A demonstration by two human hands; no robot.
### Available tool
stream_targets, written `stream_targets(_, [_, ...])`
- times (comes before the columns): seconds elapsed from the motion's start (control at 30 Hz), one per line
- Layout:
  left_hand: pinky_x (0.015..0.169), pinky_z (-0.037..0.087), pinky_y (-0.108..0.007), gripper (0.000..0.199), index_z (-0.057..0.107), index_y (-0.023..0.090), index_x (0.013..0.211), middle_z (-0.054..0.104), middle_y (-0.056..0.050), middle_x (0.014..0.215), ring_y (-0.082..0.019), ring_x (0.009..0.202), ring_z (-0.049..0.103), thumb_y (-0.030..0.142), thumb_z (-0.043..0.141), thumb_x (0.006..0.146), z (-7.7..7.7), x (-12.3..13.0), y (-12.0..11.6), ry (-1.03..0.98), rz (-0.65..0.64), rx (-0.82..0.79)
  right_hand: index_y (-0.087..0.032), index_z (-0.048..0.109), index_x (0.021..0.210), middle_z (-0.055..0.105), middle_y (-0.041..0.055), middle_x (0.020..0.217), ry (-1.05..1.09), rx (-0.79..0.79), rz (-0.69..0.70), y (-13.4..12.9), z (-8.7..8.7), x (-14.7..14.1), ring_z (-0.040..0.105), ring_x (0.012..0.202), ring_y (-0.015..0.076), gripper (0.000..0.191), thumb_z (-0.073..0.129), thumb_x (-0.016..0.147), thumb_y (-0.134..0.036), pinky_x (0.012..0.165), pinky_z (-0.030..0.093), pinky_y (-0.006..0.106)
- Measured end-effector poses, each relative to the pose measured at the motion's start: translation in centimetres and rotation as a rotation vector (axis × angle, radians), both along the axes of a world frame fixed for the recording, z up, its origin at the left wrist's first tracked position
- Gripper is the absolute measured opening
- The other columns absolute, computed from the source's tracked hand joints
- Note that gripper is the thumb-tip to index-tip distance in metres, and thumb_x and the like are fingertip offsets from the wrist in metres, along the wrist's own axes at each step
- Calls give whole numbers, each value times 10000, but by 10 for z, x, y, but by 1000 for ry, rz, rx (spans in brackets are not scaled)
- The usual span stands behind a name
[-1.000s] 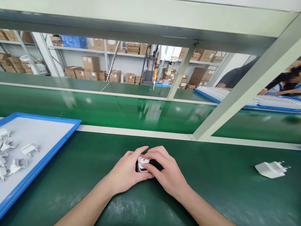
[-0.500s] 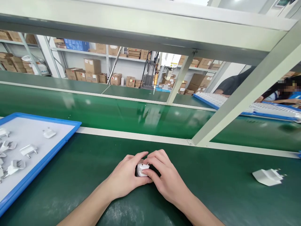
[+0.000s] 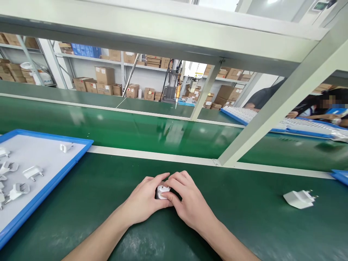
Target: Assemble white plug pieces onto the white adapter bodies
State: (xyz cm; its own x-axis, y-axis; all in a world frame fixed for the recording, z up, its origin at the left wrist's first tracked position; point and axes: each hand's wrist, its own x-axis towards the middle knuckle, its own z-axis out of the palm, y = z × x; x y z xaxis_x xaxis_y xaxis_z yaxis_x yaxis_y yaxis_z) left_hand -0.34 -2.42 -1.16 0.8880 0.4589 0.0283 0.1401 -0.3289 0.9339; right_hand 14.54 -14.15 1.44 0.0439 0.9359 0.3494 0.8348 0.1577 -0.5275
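Observation:
In the middle of the green bench a white power adapter plug (image 3: 162, 193) with metal pins stands between my hands. My left hand (image 3: 146, 201) curls around its left side, thumb in front and fingers behind. The thumb and fingertips of my right hand (image 3: 187, 201) pinch its top, by the pins. Fingers partly cover the plug, so its lower body is hidden. Farther right lies another white adapter plug (image 3: 300, 199) on its side, pins pointing right.
To the left, a blue-rimmed tray (image 3: 51, 136) holds several loose white plug pieces (image 3: 33, 172). A slanted metal post (image 3: 261, 105) rises beyond my right hand, joined to a beam overhead. Past the green channel (image 3: 136, 123), people work beside trays of white parts (image 3: 307, 125).
The plug in my hands appears turned, with its pins seen differently. One white piece near the tray's far right corner has shifted and turned over. The view swung slightly right.

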Motion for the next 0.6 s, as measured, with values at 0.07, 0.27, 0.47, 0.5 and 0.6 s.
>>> stream_targets(0.07, [1057,439,-392,756,449,297,1499,607,-59,1257,-270,1200,545,395,778,825,1,0,3,-33,1,-142,-230,583,1026,561,27,999,175,0,-26,1,-5,4,475,926,215,67,524,1017,-199,822,419,373])
stream_targets(0.27, [1014,491,-396,930,276,125,1520,642,-150,1197,-267,1126,629,395,812,809,5,1,8,-287,-45,-648,-316,535,1272,521,6,1209,490,127,52,-2,-4,3,518,1073,187,441,749,889,-263,958,438,317])
stream_targets(0.47, [961,490,-340,855,283,163,1515,621,-127,1219,-228,1096,624,438,780,876,1,0,3,-268,-107,-682,-341,651,1206,422,22,1329,427,-17,39,-6,0,-12,478,1206,205,422,762,851,-142,955,486,292])
stream_targets(0.5, [950,488,-336,880,257,171,1531,629,-119,1196,-221,1078,625,440,780,877,1,-1,3,-250,-103,-673,-344,658,1202,419,27,1315,427,-22,12,-6,0,-12,482,1198,208,439,782,833,-141,941,495,290])
stream_targets(0.6, [946,481,-338,947,197,185,1564,641,-106,1154,-216,1062,623,457,786,874,-2,-1,5,-223,-116,-648,-362,675,1206,460,25,1289,421,-81,25,-5,-1,-8,499,1189,213,483,819,804,-136,947,494,300])
